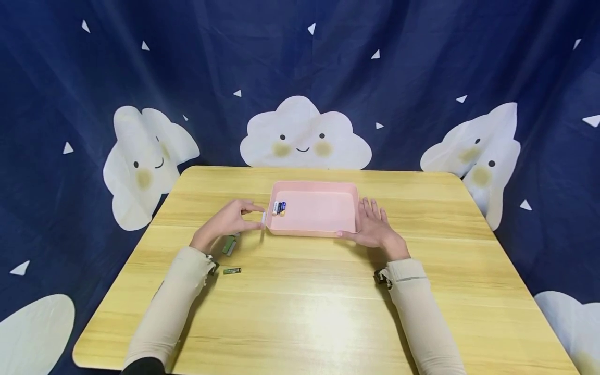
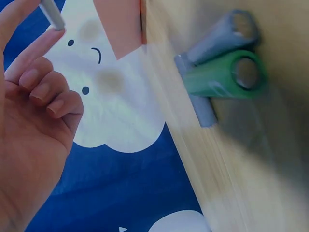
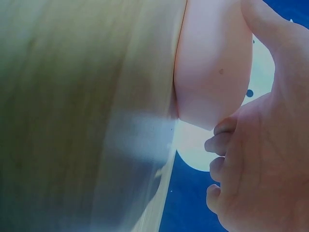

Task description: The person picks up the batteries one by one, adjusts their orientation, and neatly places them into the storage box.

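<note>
My left hand (image 1: 233, 217) pinches a small white battery (image 1: 263, 219) end to end between thumb and index finger, just outside the pink tray's left side. In the left wrist view the pinched battery (image 2: 52, 14) is partly cut off, and the other fingers curl loosely. The shallow pink tray (image 1: 319, 234) holds several batteries (image 1: 279, 209) standing or lying at its left end; which, I cannot tell. At the tray's right front corner rests my right hand (image 1: 372, 229), fingers extended along the side and thumb on the front rim.
Beneath the left wrist, a green battery (image 2: 212, 79) and grey batteries lie together on the wooden table (image 1: 300, 312). A single green battery (image 1: 232, 271) lies nearer the front. Behind the table hangs a dark blue curtain (image 1: 211, 52) with white clouds.
</note>
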### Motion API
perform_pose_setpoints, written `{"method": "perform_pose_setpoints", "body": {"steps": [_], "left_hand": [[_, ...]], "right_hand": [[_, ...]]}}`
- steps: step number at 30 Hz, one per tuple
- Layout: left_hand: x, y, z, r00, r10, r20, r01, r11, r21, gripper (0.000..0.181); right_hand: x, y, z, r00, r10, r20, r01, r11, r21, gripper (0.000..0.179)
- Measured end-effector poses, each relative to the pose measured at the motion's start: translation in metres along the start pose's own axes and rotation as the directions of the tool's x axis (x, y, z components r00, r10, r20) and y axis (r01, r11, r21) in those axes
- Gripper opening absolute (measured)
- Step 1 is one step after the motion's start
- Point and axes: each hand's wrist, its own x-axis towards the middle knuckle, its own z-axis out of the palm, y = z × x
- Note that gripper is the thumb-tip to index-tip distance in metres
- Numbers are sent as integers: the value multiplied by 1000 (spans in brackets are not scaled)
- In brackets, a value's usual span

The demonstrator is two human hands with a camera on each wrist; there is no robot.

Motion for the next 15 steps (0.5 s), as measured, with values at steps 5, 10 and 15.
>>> {"method": "perform_pose_setpoints", "body": {"steps": [5, 10, 15], "left_hand": [[16, -3, 2, 998, 37, -60, -41, 997, -68, 44], [32, -1, 3, 995, 53, -89, -61, 994, -92, 43], [45, -2, 6, 997, 28, -76, -36, 993, -116, 46]], "right_hand": [[0, -1, 1, 1000, -2, -3, 2, 1000, -6, 126], [0, 0, 1, 1000, 0, -3, 0, 1000, -4, 126], [-1, -1, 1, 1000, 2, -7, -2, 1000, 1, 126]]}}
